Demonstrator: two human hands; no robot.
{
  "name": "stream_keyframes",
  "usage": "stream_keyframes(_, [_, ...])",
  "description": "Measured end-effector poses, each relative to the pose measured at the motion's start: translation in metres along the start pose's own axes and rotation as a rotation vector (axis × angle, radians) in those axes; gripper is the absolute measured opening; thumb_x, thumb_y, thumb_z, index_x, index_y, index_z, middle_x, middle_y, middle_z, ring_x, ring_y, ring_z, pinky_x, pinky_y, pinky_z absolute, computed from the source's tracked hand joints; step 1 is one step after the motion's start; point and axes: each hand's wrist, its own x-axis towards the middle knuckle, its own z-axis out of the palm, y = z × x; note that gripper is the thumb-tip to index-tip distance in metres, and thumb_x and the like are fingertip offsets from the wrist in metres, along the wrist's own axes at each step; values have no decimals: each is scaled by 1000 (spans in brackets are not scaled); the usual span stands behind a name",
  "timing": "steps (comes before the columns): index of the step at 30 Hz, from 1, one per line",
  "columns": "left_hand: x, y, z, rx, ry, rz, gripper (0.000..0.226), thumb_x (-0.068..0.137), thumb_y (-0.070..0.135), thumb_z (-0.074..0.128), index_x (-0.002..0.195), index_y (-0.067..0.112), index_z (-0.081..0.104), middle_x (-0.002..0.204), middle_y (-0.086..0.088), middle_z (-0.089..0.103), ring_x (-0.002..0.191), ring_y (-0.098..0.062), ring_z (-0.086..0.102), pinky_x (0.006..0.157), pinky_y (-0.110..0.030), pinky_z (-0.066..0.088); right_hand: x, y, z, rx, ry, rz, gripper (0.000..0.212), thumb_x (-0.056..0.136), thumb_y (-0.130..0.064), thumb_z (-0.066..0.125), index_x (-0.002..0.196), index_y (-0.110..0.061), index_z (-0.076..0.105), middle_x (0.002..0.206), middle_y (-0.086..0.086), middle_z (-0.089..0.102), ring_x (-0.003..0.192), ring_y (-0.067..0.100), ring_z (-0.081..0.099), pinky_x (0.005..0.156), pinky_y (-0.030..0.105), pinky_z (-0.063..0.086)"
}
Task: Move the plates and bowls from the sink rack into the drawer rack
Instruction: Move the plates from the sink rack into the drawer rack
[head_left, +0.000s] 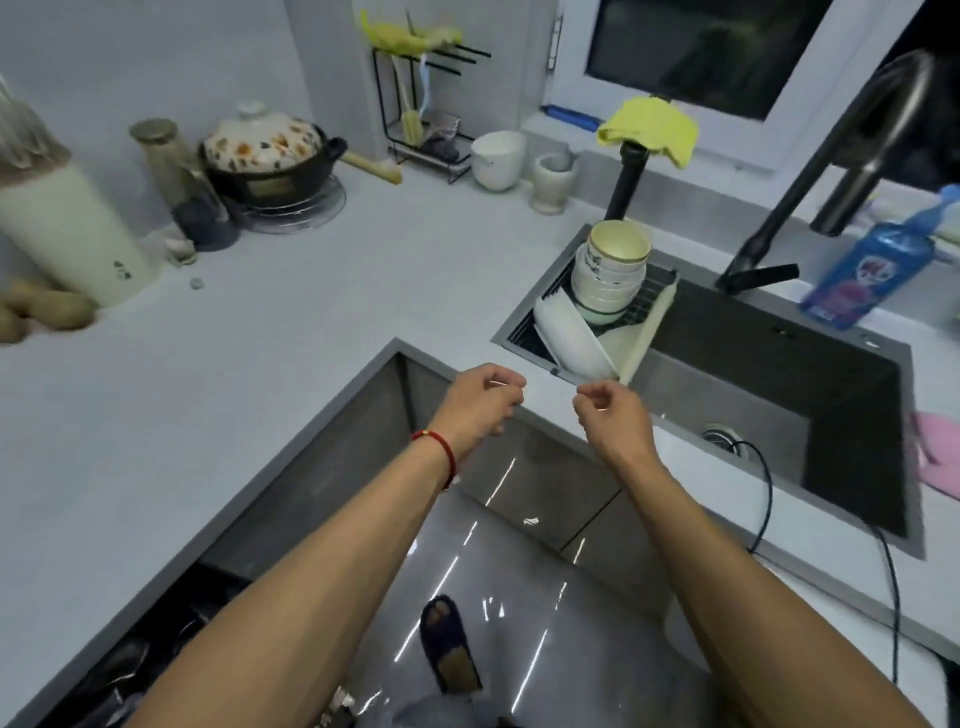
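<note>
A stack of white bowls (610, 278) stands in the sink rack (524, 332) at the sink's left end. White plates (571, 343) lean on edge just in front of the stack. Both my hands hover over the counter corner, short of the rack. My left hand (480, 402) has its fingers loosely curled and holds nothing. My right hand (608, 410) is curled the same way, empty, just below the plates. The open drawer rack (130, 660) shows dark at the lower left, under the counter edge, partly hidden by my left forearm.
A black faucet (810, 171) arches over the dark sink (769, 395). A blue bottle (872, 265) stands at the sink's back right. A clay pot (270, 156), jars, a white cup (498, 158) and a utensil stand (426, 109) line the back counter. A black cable (769, 493) hangs over the sink front.
</note>
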Motion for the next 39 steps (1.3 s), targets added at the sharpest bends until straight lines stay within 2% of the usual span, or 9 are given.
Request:
stream_keyframes(3, [48, 13, 3, 52, -72, 12, 16, 90, 13, 62, 101, 22, 69, 97, -1, 66, 85, -14, 61, 71, -29, 54, 42, -2, -3, -90, 76, -9, 27, 97, -25, 63, 122, -16, 70, 113, 2, 74, 92, 15, 66, 81, 26, 46])
stream_keyframes(11, [113, 40, 8, 128, -75, -30, 19, 89, 16, 61, 105, 23, 68, 106, -4, 67, 94, -18, 62, 81, -36, 58, 142, -25, 15, -288, -27, -2, 47, 106, -20, 47, 152, -8, 47, 151, 15, 55, 138, 35, 52, 111, 42, 42])
stream_keyframes(13, [123, 43, 6, 131, -46, -49, 17, 90, 16, 61, 104, 23, 69, 106, -5, 68, 92, -18, 63, 83, -37, 58, 166, -26, 20, -338, -63, 19, 41, 107, -18, 42, 145, -5, 52, 142, 20, 59, 134, 39, 54, 105, 43, 45])
stream_keyframes(17, [136, 47, 5, 104, -11, -111, 18, 90, 17, 62, 105, 23, 70, 110, -6, 70, 99, -21, 67, 81, -36, 59, 192, -15, 24, -416, -41, -34, 24, 104, -17, 50, 96, -3, 68, 91, 14, 69, 96, 39, 67, 73, 39, 47])
stream_keyframes(24, [151, 57, 32, 94, 84, -159, 15, 92, 16, 62, 102, 25, 69, 109, -7, 70, 92, -17, 64, 83, -36, 58, 197, -2, 9, -351, 94, -193, 23, 105, -17, 55, 116, -3, 69, 103, 15, 74, 98, 34, 68, 83, 40, 51])
stream_keyframes(28, [153, 66, 52, 40, 131, -144, 16, 93, 18, 62, 106, 21, 70, 110, -10, 69, 93, -19, 67, 85, -40, 62, 190, -2, -16, -206, 61, -429, 16, 104, -11, 56, 111, -1, 67, 96, 14, 68, 93, 31, 62, 83, 49, 52])
stream_keyframes(33, [141, 75, 60, -450, 133, -228, 43, 92, 47, 66, 120, 15, 64, 117, -14, 69, 97, -30, 74, 77, -46, 63, 162, -23, -35, -192, 10, -984, 13, 97, -1, 67, 108, 2, 71, 96, 14, 70, 89, 30, 62, 78, 38, 50])
stream_keyframes(36, [115, 62, 44, -710, 273, -211, 37, 101, 31, 50, 127, 6, 61, 109, -18, 74, 90, -34, 75, 72, -48, 61, 137, -40, -27, -201, -175, -1264, 12, 95, -1, 68, 107, -1, 72, 96, 11, 71, 84, 31, 64, 75, 41, 53])
stream_keyframes(39, [63, 28, 17, -849, 534, -197, 37, 97, 12, 41, 129, 5, 58, 116, -21, 72, 96, -36, 72, 67, -48, 60, 97, -55, -1, -123, -411, -1356, 13, 95, -10, 71, 104, -3, 76, 100, 9, 74, 89, 31, 69, 85, 46, 54])
